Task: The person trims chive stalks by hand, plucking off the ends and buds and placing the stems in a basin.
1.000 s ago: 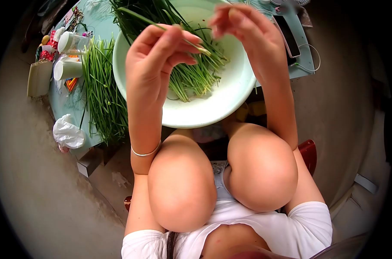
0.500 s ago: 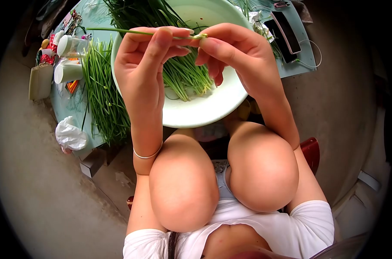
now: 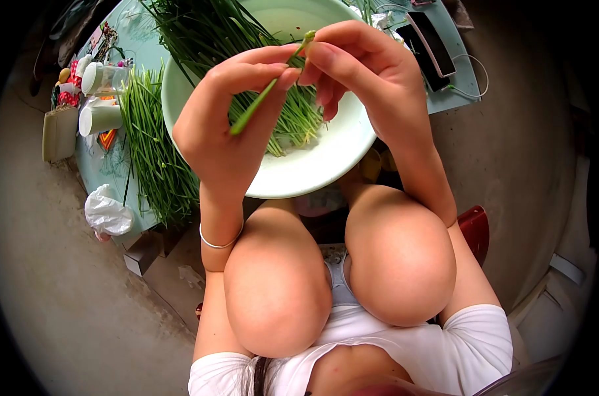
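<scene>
My left hand (image 3: 230, 109) pinches a single garlic chive (image 3: 256, 109) between thumb and fingers. Its green leaf end slants down toward me, and its pale base points up and away. At that base, the thumb and forefinger of my right hand (image 3: 372, 79) are pinched together against the stalk, with the other fingers curled below. Both hands are held above a pale green basin (image 3: 280, 189). Inside the basin lies a large bunch of garlic chives (image 3: 200, 39), partly hidden behind my left hand.
Another pile of garlic chives (image 3: 156, 152) lies on the table (image 3: 92, 158) left of the basin. Cups (image 3: 101, 120), a crumpled white bag (image 3: 108, 211) and small items crowd the left edge. A phone (image 3: 431, 43) with a cable lies at right. My knees (image 3: 280, 284) are below the basin.
The garlic chive has turned from nearly level, pointing left, to slanting toward me. My left wrist has rotated, and my right fingertips have moved slightly up and right.
</scene>
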### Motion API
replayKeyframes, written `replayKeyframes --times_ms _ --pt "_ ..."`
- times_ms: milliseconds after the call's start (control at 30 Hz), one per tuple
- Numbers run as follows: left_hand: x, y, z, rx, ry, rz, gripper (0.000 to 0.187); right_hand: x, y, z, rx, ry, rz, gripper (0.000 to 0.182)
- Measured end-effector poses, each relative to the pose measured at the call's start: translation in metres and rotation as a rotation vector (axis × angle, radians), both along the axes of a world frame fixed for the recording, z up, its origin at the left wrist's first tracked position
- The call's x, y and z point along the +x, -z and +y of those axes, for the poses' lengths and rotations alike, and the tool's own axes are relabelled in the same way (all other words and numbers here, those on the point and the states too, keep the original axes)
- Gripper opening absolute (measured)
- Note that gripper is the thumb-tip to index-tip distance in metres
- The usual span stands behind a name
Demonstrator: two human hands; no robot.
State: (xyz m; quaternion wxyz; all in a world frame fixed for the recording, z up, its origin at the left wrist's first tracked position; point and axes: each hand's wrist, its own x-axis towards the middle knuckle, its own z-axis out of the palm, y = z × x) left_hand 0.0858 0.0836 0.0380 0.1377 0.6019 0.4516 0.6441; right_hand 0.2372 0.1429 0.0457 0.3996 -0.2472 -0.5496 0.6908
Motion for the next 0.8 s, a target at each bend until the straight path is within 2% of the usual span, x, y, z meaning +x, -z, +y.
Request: replayKeyframes --times_ms 67,400,500,567,800 --pt "0.001 -0.004 -0.001 0.016 -0.016 0.151 0.017 0.0 0.002 0.001 0.009 0.021 -0.013 0.016" --pt "-0.001 0.003 -0.001 -0.002 0.049 0.084 0.019 -0.001 0.0 0.001 0.014 0.066 -0.031 0.017" --pt "0.004 0.002 -0.002 -0.04 0.005 -0.035 0.02 0.001 0.003 0.002 0.025 0.056 -0.047 0.018" --pt "0.006 -0.007 -0.003 -0.306 0.08 -0.187 0.02 0.0 0.004 0.002 0.036 0.046 -0.049 0.018" --pt "0.003 -0.003 -0.004 -0.467 0.243 -0.366 0.016 -0.002 0.009 0.003 0.101 0.101 -0.046 0.014"
